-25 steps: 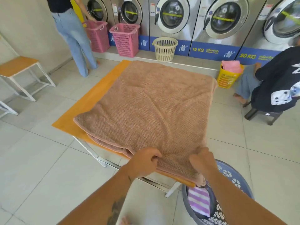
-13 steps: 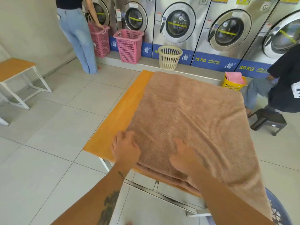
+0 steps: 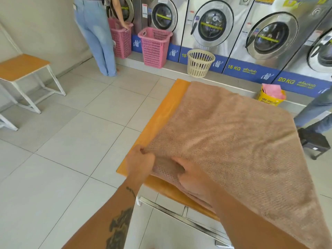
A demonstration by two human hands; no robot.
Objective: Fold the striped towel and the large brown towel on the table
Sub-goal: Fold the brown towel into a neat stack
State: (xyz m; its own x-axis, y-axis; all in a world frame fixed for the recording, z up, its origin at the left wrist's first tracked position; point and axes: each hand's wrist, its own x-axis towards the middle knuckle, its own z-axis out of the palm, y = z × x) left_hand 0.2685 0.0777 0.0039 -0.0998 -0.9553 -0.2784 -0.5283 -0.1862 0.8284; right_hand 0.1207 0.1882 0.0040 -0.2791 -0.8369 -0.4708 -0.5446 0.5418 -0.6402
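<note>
— Towel's whereabouts?

— Large brown towel [image 3: 233, 141] spread across the orange table [image 3: 167, 112], covering most of the top; a bare strip of tabletop showing along the left edge and at the near left corner. Right side of the cloth hanging over the table's right edge, trailing down past the near right corner.

— Hands?

— Left hand [image 3: 140, 162] at the near left corner of the towel, fingers closed, pinching the cloth's corner. Right hand [image 3: 192, 178] just beside it, resting on the near edge, thumb over the top layer and fingers curled around the folded layers below. Both touching the towel, close together.

— Layers visible?

— Several stacked edges along the near side, under the right hand. Exact count hard to tell.

— Striped towel?

— Not visible here.

— Surroundings?

— Row of washing machines [image 3: 213, 27] beyond the table's far edge, two pink baskets [image 3: 154, 47], a cream basket [image 3: 200, 62] and a yellow basket [image 3: 270, 97] on the floor. A person in jeans [image 3: 97, 36] standing at the far left machine. A small bench [image 3: 23, 67] against the left wall.
</note>
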